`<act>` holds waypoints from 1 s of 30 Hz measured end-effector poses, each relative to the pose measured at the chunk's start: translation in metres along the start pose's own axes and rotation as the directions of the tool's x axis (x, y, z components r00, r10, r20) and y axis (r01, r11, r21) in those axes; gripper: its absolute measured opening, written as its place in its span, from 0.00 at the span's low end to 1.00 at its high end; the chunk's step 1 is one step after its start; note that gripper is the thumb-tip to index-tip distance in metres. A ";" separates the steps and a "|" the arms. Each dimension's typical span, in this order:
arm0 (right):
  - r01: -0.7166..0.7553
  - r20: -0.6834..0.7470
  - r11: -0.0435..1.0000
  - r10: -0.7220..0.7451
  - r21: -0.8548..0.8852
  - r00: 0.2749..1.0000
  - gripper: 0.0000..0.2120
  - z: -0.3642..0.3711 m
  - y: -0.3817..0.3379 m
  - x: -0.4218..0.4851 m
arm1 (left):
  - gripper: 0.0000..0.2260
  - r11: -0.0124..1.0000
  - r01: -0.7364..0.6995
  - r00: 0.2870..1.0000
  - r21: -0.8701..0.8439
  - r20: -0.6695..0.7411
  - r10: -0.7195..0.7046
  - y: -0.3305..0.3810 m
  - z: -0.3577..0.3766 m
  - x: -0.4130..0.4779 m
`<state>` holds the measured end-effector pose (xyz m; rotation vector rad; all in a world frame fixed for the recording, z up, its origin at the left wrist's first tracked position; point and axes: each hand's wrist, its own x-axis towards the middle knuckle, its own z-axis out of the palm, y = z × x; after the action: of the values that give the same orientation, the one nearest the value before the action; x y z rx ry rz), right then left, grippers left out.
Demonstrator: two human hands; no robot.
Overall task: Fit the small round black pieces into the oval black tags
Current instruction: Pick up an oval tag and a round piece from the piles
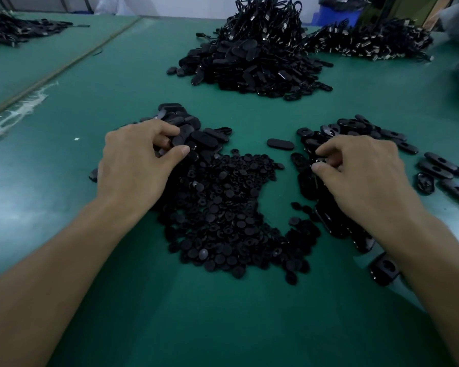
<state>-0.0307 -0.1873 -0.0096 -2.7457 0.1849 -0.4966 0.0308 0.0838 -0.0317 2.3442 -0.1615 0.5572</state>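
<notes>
A broad heap of small round black pieces [223,207] lies in the middle of the green table [117,88]. My left hand [135,160] rests on a pile of oval black tags [194,128] at the heap's far left, thumb and fingers pinched on one oval tag [179,140]. My right hand [361,170] sits over a second spread of oval tags with holes [355,128] on the right, fingertips closed on a dark piece I cannot make out. A single oval tag [280,143] lies between the hands.
A big mound of black tags with cords [257,56] rises at the back centre, another pile [368,41] at the back right and one [16,27] at the far left. A blue bin [337,11] stands behind. Loose oval tags [445,168] lie along the right edge.
</notes>
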 end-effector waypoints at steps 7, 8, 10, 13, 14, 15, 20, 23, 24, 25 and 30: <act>0.048 -0.165 0.989 -0.024 0.140 0.986 0.06 -0.007 0.003 0.000 | 0.14 0.990 0.066 0.997 0.126 0.025 -0.069 0.000 -0.002 0.002; 0.066 -0.186 0.981 -0.032 0.181 0.982 0.05 -0.006 0.001 0.000 | 0.15 0.988 0.069 0.997 0.141 0.034 -0.074 0.000 -0.002 0.002; 0.115 -0.202 0.949 -0.056 0.294 0.978 0.04 -0.003 -0.006 -0.001 | 0.16 0.985 0.062 0.997 0.158 0.036 -0.068 -0.001 0.000 0.002; 0.162 -0.202 0.853 -0.068 0.496 0.977 0.04 0.001 -0.013 -0.003 | 0.17 0.985 0.034 0.999 0.168 0.018 -0.037 -0.001 0.001 0.000; 0.157 -0.186 0.811 -0.061 0.564 0.981 0.04 0.002 -0.015 -0.003 | 0.17 0.986 0.016 1.000 0.167 0.007 -0.018 0.000 0.001 -0.001; 0.141 -0.156 0.764 -0.054 0.630 0.986 0.04 0.003 -0.016 -0.003 | 0.16 0.987 -0.009 1.000 0.158 -0.006 0.010 0.002 0.002 -0.002; -0.031 0.078 0.541 -0.065 0.841 0.995 0.06 0.005 -0.022 -0.004 | 0.06 0.969 -0.242 0.970 -0.054 -0.028 0.241 0.025 0.005 -0.012; -0.086 0.150 0.468 -0.102 0.880 0.983 0.07 0.006 -0.027 -0.006 | 0.05 0.922 -0.268 0.956 -0.279 0.040 0.289 0.040 0.007 -0.021; -0.088 0.157 0.458 -0.115 0.884 0.981 0.08 0.007 -0.029 -0.006 | 0.05 0.906 -0.230 0.959 -0.354 0.073 0.273 0.043 0.008 -0.022; -0.085 0.159 0.454 -0.128 0.887 0.979 0.08 0.007 -0.031 -0.007 | 0.05 0.886 -0.180 0.962 -0.427 0.113 0.250 0.045 0.008 -0.024; -0.018 0.120 0.494 -0.176 0.869 0.977 0.08 0.009 -0.037 -0.009 | 0.06 0.771 -0.007 0.953 -0.637 0.228 0.197 0.050 0.008 -0.026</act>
<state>-0.0336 -0.1481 -0.0069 -1.7514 -0.2127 -0.2227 -0.0025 0.0405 -0.0177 1.7355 -0.5318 0.1618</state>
